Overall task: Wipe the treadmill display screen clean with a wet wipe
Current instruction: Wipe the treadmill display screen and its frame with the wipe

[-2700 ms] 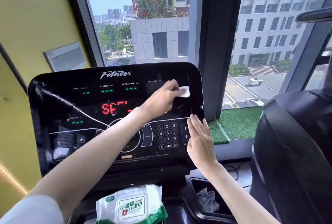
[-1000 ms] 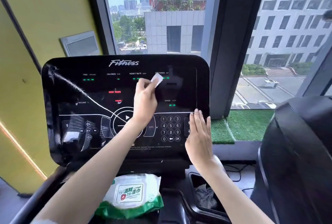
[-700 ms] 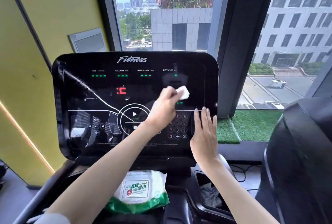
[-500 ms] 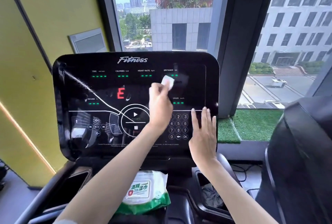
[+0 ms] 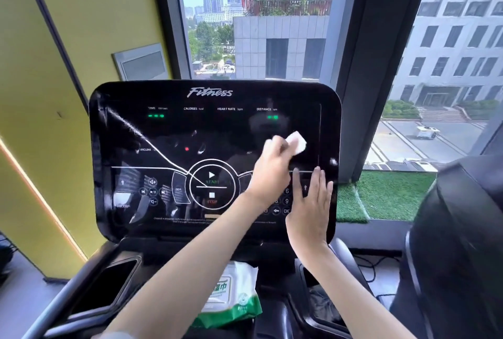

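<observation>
Treadmill display screen (image 5: 215, 134) is powered on. The left hand (image 5: 270, 167) pinches the folded wet wipe (image 5: 296, 142) in curled fingers against its upper right. The right hand (image 5: 310, 208) lies flat, fingers straight and together, over the keypad (image 5: 286, 200). A stray press there could start the belt.

Single head-worn view, facing forward and slightly down.
It looks straight onto the glossy black treadmill display panel (image 5: 174, 134) from close up, with tall glass windows (image 5: 272, 26) behind it.
</observation>
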Demonstrator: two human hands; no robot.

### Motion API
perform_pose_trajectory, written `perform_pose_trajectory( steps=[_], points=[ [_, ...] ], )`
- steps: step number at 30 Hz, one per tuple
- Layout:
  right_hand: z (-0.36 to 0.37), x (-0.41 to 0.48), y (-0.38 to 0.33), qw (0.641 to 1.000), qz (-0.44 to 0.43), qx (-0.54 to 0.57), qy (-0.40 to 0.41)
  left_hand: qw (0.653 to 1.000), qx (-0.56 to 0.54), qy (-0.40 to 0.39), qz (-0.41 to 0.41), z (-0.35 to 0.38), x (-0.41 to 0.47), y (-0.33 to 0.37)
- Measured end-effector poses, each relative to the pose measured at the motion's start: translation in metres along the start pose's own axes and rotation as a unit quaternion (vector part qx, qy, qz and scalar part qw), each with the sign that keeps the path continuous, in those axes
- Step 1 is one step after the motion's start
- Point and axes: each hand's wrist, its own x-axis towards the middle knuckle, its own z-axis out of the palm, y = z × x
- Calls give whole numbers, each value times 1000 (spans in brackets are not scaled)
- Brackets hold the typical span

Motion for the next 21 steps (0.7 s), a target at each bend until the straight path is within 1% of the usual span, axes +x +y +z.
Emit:
perform_pose_trajectory(
  steps=[1,2,3,4,5,6,7,8,9,10,11,12,13,14,15,16,17,19,20,21],
  points=[
    [0,0,2,1000,-1,1,1,996,6,-59,65,1,-4,-3],
    [0,0,4,1000,-5,0,2,992,5,-79,96,-4,-5,-13],
    [-1,0,6,1000,-8,-2,1,994,3,-60,95,-10,-5,-27],
    [-1,0,6,1000,-10,-2,-1,997,2,-14,70,-18,-4,-40],
    [-1,0,5,1000,-8,-1,-3,998,2,53,21,-25,-2,-53],
    [-1,-1,3,1000,-3,0,-3,991,-4,123,-53,-32,0,-61],
    [1,0,0,1000,3,-2,-4,975,-11,176,-134,-35,2,-65],
    [2,-1,-2,1000,9,-4,-5,958,-18,205,-200,-35,4,-62],
    [3,-1,-3,1000,14,-5,-7,950,-23,209,-229,-33,4,-53],
    [4,-1,-5,1000,16,-7,-9,962,-22,180,-206,-29,2,-42],
    [4,-1,-5,1000,16,-8,-11,984,-10,119,-132,-22,-3,-31],
    [5,-1,-5,1000,14,-11,-13,999,1,36,-35,-15,-12,-22],
    [6,-1,-3,1000,10,-14,-14,998,6,-41,48,-11,-21,-20],
    [6,-2,-2,1000,5,-19,-13,992,6,-86,94,-12,-26,-25],
    [6,-2,0,1000,1,-22,-14,992,0,-82,94,-17,-27,-36],
    [5,-3,1,1000,-1,-25,-12,997,0,-40,63,-23,-27,-47],
    [5,-3,1,1000,-2,-24,-9,1000,2,17,0,-30,-25,-58],
    [4,-4,0,1000,1,-17,-10,983,-1,120,-140,-39,-21,-71],
    [4,-4,-1,1000,3,-17,-13,974,-6,144,-177,-41,-20,-70],
    [5,-5,-3,1000,7,-17,-16,975,-3,138,-174,-41,-19,-64]
  ],
)
